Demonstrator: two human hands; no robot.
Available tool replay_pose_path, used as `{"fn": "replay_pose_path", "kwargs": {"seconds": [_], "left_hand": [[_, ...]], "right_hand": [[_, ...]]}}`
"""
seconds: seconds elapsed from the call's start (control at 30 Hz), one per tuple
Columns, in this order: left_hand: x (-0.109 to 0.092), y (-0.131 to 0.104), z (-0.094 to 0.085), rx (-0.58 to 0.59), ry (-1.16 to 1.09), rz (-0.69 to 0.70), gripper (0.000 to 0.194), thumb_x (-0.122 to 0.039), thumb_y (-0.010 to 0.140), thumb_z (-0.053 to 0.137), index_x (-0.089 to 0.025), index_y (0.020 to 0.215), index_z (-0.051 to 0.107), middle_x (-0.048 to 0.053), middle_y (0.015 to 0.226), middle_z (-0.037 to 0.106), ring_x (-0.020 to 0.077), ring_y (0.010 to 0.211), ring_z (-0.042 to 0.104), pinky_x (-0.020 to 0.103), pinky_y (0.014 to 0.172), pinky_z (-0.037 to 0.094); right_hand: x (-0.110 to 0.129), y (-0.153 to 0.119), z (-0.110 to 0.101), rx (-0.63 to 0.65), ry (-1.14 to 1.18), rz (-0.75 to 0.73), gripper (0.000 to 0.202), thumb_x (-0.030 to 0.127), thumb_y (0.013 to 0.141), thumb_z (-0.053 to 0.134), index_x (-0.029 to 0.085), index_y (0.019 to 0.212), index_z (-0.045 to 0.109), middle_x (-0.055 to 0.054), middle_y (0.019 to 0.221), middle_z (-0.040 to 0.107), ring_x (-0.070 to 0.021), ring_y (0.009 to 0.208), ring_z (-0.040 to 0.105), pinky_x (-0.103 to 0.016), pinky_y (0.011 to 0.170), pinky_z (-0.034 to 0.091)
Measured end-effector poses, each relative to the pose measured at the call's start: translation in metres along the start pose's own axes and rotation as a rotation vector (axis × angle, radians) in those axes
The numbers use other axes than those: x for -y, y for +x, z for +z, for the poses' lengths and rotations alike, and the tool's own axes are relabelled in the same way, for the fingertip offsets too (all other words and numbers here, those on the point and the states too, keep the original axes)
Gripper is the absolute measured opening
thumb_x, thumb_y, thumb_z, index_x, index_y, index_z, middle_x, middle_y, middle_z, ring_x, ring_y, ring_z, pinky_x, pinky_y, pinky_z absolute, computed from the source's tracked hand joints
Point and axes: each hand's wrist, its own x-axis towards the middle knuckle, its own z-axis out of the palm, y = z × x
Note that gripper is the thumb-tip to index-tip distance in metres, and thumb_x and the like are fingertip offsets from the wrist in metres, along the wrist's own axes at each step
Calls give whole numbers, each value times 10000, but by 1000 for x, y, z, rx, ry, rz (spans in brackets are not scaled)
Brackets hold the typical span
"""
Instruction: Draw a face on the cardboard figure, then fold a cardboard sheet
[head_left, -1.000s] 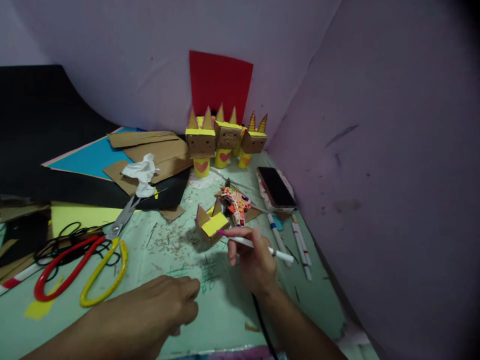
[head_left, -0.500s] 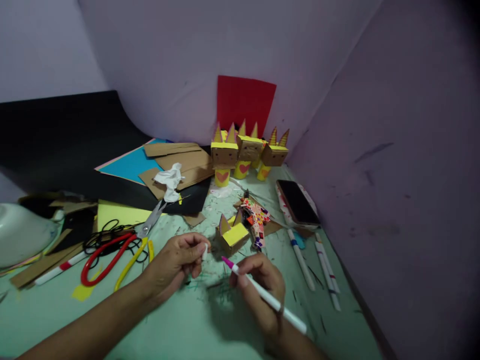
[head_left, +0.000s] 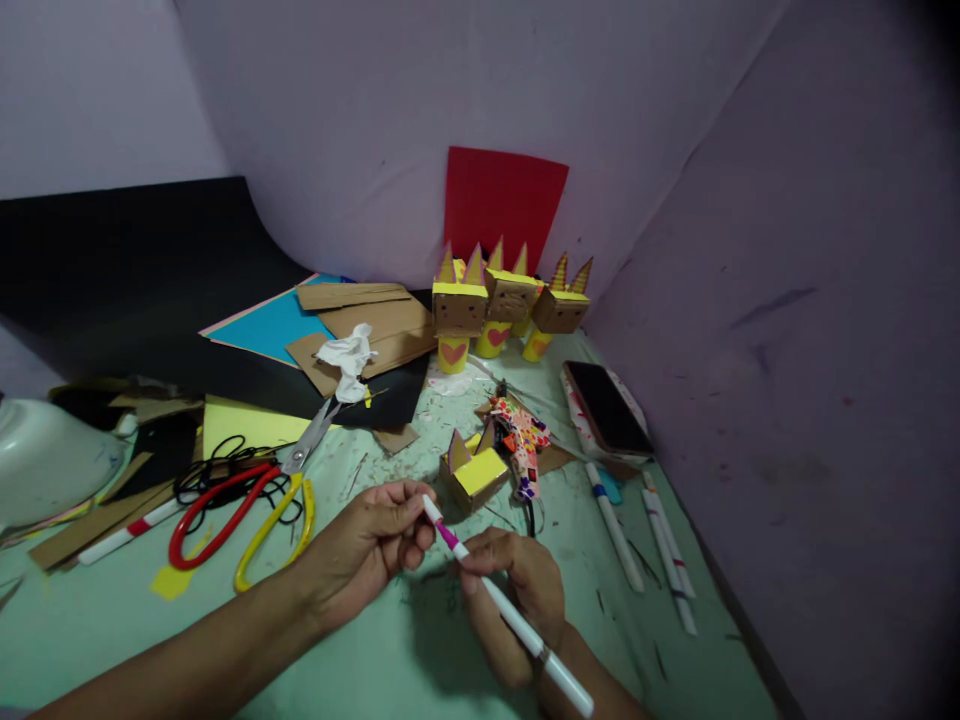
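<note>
My left hand (head_left: 386,535) pinches a small white cap (head_left: 432,508) between thumb and fingers. In my right hand (head_left: 517,590) is a white marker (head_left: 511,611), its magenta tip end pointing up-left at the cap's opening. Tip and cap meet or nearly meet; how far in the tip sits is hard to tell. Just beyond the hands lies a small cardboard box with a yellow side (head_left: 480,474) and two pointed ears. A flower-patterned glue gun (head_left: 523,440) rests to the right of that box.
Red and yellow scissors (head_left: 294,462) lie at left near black cord. Several box-headed figures (head_left: 460,310) stand at the back before a red sheet (head_left: 502,205). A phone (head_left: 606,408) and several markers (head_left: 615,528) are at right. Cardboard pieces (head_left: 382,325) lie behind.
The magenta marker tip and the white cap have come together between my hands. My left hand has moved slightly right, and the whole view has shifted a little.
</note>
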Motion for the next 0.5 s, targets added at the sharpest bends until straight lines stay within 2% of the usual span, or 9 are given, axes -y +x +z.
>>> {"fn": "replay_pose_path", "kwargs": {"seconds": [0.13, 0.23, 0.3, 0.37, 0.5], "left_hand": [[3, -2, 3, 34, 166, 8, 315, -285, 600, 841, -114, 761, 631, 1, 550, 600, 70, 431, 497, 141, 381, 402], [4, -5, 1, 82, 436, 123, 323, -420, 695, 746, -147, 778, 594, -47, 471, 514, 71, 388, 412, 160, 354, 325], [6, -7, -2, 129, 721, 297, 285, -442, 802, 625, -161, 779, 584, -65, 471, 448, 74, 406, 377, 178, 389, 290], [8, -10, -7, 204, 1011, 518, 279, -400, 892, 496, -168, 763, 581, -59, 514, 420, 81, 454, 384, 201, 447, 288], [16, -12, -15, 293, 1344, 873, 275, -265, 949, 372, -183, 780, 573, -52, 544, 422, 94, 467, 411, 236, 483, 288]], "right_hand": [[-1, -5, 0, 17, 91, 77, 155, 94, 775, 587, 235, 836, 605, 2, 683, 667, -148, 570, 634, -233, 538, 474], [0, -9, 0, -17, 295, 298, 44, 184, 825, 602, 224, 809, 605, -2, 663, 646, -143, 587, 593, -238, 552, 442], [0, -9, 2, -69, 512, 468, 87, 273, 832, 622, 216, 780, 581, 18, 596, 601, -121, 528, 530, -220, 513, 398], [-1, -6, 5, -101, 748, 607, 169, 336, 804, 647, 212, 746, 548, 47, 518, 543, -94, 442, 437, -190, 439, 326], [-3, -3, 10, -104, 994, 734, 207, 325, 733, 673, 209, 689, 507, 87, 439, 459, -59, 355, 288, -163, 366, 201]]}}
